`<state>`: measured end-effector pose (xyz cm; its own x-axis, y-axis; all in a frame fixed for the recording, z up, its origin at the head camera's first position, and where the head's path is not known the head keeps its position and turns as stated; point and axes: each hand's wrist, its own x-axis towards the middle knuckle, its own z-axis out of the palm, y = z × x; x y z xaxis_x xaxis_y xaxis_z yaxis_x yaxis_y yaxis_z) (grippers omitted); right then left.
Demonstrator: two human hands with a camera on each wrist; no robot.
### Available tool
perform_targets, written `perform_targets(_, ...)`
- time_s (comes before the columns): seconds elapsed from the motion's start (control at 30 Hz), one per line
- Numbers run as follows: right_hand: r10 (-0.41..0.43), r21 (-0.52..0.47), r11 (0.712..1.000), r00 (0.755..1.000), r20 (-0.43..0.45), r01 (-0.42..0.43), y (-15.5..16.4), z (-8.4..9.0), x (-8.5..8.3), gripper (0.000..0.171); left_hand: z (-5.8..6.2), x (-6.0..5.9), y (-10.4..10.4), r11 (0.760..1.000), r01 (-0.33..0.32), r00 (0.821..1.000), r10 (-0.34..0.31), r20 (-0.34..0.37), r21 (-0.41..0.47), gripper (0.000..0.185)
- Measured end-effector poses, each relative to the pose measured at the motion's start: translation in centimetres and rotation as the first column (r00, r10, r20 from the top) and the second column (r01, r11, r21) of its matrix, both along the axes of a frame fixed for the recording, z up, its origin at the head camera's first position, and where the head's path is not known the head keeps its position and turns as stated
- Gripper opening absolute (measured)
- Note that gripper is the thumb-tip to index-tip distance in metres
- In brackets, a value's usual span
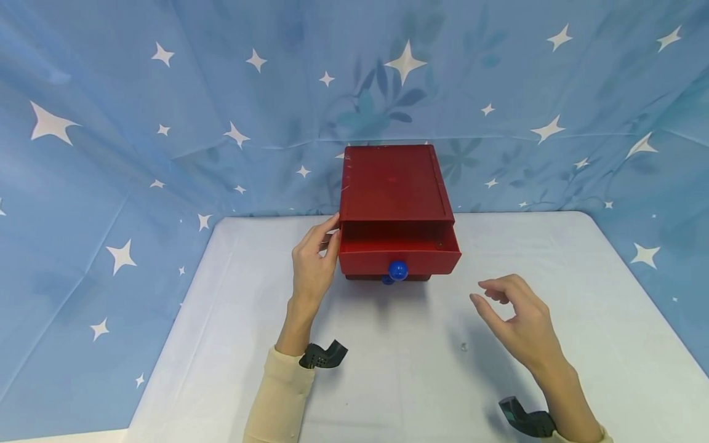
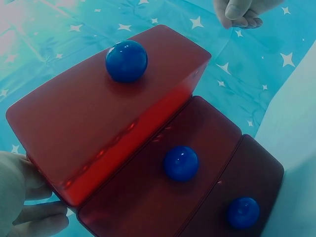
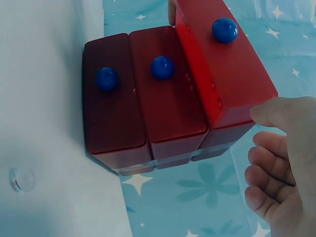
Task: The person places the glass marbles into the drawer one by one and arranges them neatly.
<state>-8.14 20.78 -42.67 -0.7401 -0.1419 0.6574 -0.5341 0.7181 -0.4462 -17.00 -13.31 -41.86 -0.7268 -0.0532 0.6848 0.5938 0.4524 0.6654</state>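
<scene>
A red three-drawer chest (image 1: pixel 390 184) stands at the back of the white table (image 1: pixel 388 381). Its top drawer (image 1: pixel 399 255) is pulled partway out; each drawer front has a blue ball knob (image 1: pixel 397 270). My left hand (image 1: pixel 325 239) rests against the chest's left side, its fingers (image 2: pixel 29 207) beside the open drawer (image 2: pixel 74 123). My right hand (image 1: pixel 487 295) hovers over the table to the right of the chest, fingers loosely curled and holding nothing. In the right wrist view that hand (image 3: pixel 281 168) is near the open drawer's corner (image 3: pixel 232 79), apart from it.
A small clear bead (image 1: pixel 463 347) lies on the table in front of my right hand, also seen as a bead (image 3: pixel 22 179) in the right wrist view. Blue star-print cloth (image 1: pixel 166 123) hangs behind and around the table.
</scene>
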Motion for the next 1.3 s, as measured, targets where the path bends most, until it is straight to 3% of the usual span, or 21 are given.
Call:
perform_targets(0.17,-0.01,0.017,1.0,1.0,0.009,0.009,0.0,-0.3,0.2,0.034,0.0,0.0,0.0,1.0,0.001,1.0,-0.001,-0.002,-0.007,0.037)
perform_targets(0.37,-0.037,0.047,0.998,0.996,0.082,0.033,0.2,-0.8,0.6,0.035,0.0,0.0,0.0,1.0,-0.004,1.0,0.004,-0.005,-0.005,0.037)
perform_targets(0.8,-0.04,0.063,0.997,0.995,0.089,0.035,0.5,-2.6,1.3,0.037,0.1,0.1,0.1,1.0,-0.004,1.0,0.004,-0.009,-0.003,0.036)
perform_targets(1.3,0.009,0.018,1.0,0.991,0.13,-0.012,0.9,-4.9,2.0,0.034,-0.1,-0.1,0.0,1.0,-0.008,1.0,0.008,0.0,-0.011,0.036)
